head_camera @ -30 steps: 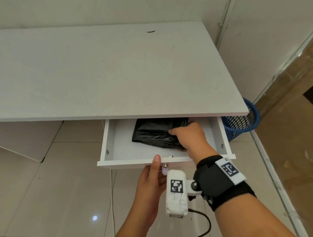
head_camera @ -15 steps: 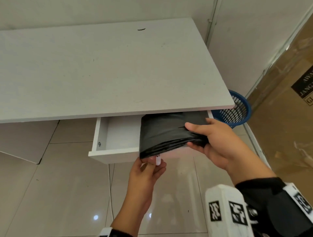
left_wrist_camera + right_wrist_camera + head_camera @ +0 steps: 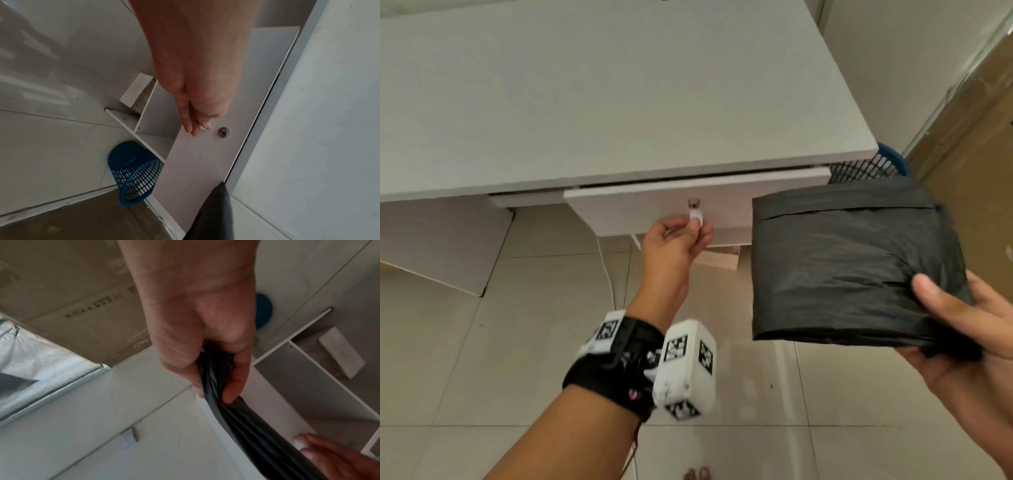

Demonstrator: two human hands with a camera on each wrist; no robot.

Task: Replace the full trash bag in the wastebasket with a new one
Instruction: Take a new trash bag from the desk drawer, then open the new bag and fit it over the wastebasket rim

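A folded black trash bag [image 3: 852,260] hangs in the air at the right, in front of the desk. My right hand [image 3: 945,325] grips its near corner, thumb on top and fingers underneath; the right wrist view shows the fingers curled round the bag [image 3: 226,386]. My left hand [image 3: 697,226] pinches the small white knob [image 3: 695,216] on the drawer front [image 3: 640,212], which sits pushed in under the desktop. The blue mesh wastebasket [image 3: 887,164] stands on the floor behind the desk's right corner, mostly hidden; it also shows in the left wrist view [image 3: 133,172].
The white desk [image 3: 619,96] fills the upper view, with a keyhole [image 3: 692,202] above the knob. Brown cardboard [image 3: 969,154] leans at the far right. A thin white cable [image 3: 607,270] runs down over the tiled floor under the desk.
My right hand lifted the black bag out of the drawer and drew it right, toward me. My left hand pushed the drawer in until its front closed under the desktop.
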